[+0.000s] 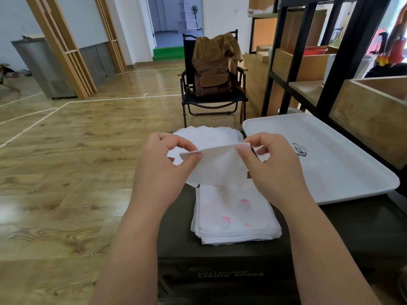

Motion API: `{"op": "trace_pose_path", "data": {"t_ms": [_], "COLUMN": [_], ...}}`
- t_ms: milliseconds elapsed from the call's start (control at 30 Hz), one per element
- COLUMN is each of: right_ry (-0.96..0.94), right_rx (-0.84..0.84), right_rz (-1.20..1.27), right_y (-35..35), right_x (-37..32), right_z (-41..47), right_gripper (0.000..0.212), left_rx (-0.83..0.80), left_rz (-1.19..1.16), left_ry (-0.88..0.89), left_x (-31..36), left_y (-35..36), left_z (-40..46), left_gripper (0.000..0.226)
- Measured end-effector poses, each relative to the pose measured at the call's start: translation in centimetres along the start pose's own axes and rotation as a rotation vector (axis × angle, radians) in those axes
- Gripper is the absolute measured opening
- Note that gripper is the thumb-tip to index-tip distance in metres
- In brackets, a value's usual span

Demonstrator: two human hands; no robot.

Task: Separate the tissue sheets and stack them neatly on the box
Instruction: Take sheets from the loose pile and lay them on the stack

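The left hand [164, 160] and right hand [267, 158] each pinch a top corner of one tissue [214, 166], held between them above the near stack [234, 213] on the box [220, 256]. It looks featherlight, limp and easily torn, so the plies are best peeled gently at those corners.

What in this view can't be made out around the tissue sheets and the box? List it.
- Far tissue pile, head view: its near part is hidden behind the held tissue sheet and both hands.
- Whether the held tissue sheet is one ply or several: too thin to tell.
- Printed tissue stack: sheet count unreadable; the pattern is blurred.
- Black box: its front lettering is too dark and blurred, and its lower part is cut off by the bottom edge.
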State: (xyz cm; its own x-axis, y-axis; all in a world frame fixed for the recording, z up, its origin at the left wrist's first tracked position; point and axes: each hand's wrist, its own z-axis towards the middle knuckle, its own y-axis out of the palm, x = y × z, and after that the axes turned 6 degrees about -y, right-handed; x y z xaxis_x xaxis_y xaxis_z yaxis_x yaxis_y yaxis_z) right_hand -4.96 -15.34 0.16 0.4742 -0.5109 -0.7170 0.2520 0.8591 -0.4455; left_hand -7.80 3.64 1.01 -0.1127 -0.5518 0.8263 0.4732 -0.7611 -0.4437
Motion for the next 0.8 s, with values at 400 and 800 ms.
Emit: {"op": "trace_pose_path", "data": {"t_ms": [400,800], "right_ry": [0.306,0.45], "right_rx": [-0.186,-0.507], "right_rz": [0.192,-0.466], "right_y": [-2.8,-1.8], "right_x": [-0.4,2.0], "right_z": [0.3,-0.2], "right_gripper": [0.017,0.021], "left_rx": [-0.463,-0.61], "left_rz": [-0.242,0.272], "left_ry": [-0.29,-0.463], "left_x": [0.8,-1.0], "left_y": [-0.7,-0.1], "left_z": [-0.1,-0.2], "left_gripper": [0.008,0.013]}}
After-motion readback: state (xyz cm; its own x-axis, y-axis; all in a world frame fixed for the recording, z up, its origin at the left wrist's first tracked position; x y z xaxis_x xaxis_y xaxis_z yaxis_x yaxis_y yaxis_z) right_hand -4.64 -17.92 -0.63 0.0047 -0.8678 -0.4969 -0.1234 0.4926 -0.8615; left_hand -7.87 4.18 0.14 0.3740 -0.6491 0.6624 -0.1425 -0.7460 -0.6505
